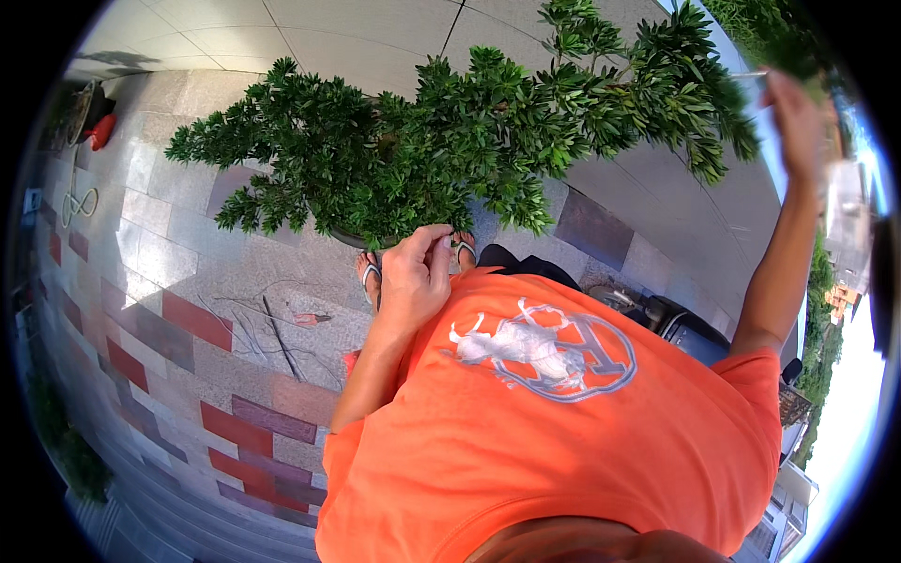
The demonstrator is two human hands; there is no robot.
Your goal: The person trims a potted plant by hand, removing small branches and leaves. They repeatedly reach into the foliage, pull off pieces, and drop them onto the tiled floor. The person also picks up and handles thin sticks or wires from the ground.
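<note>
In front of me spreads a leafy green potted tree (422, 141), its branches reaching left and far right; foliage hides most of the pot (349, 238). My left hand (419, 274) is held above my feet, close to the lower leaves. Its thumb and fingers are pinched together, and whatever they may hold is too small to tell. My right hand (796, 117) is stretched out to the far right, beside the tip of the longest branch. Motion smears it somewhat. A thin pale strand (749, 74) runs from its fingers toward the leaves.
Several loose wires (272, 328) and a red-handled tool (312, 319) lie on the paved floor (188, 272) at left. A coiled hose (81, 208) and a red object (101, 131) are farther left. Behind the tree stands a pale wall (366, 28). A dark vehicle (671, 319) is partly visible at right.
</note>
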